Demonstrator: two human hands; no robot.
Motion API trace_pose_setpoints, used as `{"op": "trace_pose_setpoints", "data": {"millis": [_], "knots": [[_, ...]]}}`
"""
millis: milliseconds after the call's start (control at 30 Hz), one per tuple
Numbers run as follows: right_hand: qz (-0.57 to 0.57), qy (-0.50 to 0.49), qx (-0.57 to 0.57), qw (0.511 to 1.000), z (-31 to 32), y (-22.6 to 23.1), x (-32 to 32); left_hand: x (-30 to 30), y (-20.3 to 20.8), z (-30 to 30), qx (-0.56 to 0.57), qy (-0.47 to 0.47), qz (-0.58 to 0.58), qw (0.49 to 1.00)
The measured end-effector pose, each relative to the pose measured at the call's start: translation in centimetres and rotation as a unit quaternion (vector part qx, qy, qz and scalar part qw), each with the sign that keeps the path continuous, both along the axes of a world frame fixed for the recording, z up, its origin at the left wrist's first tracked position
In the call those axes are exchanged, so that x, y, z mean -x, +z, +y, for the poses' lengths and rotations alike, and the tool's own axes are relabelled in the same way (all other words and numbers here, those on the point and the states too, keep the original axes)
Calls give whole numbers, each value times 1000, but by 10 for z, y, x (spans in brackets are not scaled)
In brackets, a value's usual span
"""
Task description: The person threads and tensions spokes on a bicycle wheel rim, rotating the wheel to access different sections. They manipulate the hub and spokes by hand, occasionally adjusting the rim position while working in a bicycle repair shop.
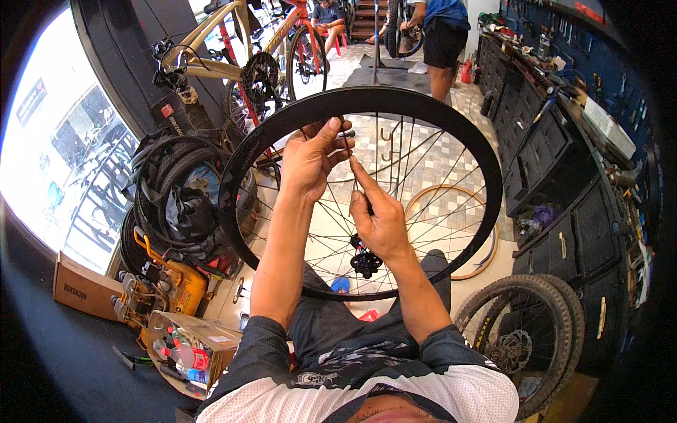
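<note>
A bicycle wheel (479, 233) with a deep black rim and thin dark spokes stands before me, its black hub (366, 264) low between my knees. My left hand (309, 161) is inside the rim near its top, thumb and fingers pinched round a dark spoke. Below it and to the right, my right hand (382, 220) has its index finger stretched up along the spokes, its tip close to the left fingers. Its thumb is bent and its other fingers are curled; they appear to steady a spoke, though the contact is partly hidden.
Bicycles (261, 74) and piled tyres (169, 169) stand at the left, above a yellow machine (180, 282) and an open carton (211, 335). Black drawers (536, 155) line the right; two knobbly-tyred wheels (522, 338) lean below them. A person (444, 42) works on a wheel beyond.
</note>
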State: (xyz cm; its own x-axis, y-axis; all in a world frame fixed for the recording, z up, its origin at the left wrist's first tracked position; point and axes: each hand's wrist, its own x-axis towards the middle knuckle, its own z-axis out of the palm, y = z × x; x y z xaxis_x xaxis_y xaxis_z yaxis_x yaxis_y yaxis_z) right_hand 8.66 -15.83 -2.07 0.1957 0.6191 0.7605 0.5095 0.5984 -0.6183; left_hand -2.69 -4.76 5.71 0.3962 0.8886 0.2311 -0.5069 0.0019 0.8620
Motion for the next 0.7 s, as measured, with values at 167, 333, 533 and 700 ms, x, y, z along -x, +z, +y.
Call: {"op": "trace_pose_setpoints", "data": {"millis": [167,333,533,700], "knots": [[8,13,6,1000,-3,2,-2,0,1,-2,-2,1,7,1000],[2,19,18,1000,-4,3,-4,3,4,-2,7,-12,3,1000],[2,17,-5,1000,-4,0,-2,6,9,-7,2,-19,-2,1000],[-5,9,-25,1000,-2,-2,-1,6,12,-8,3,-24,-1,1000]]}}
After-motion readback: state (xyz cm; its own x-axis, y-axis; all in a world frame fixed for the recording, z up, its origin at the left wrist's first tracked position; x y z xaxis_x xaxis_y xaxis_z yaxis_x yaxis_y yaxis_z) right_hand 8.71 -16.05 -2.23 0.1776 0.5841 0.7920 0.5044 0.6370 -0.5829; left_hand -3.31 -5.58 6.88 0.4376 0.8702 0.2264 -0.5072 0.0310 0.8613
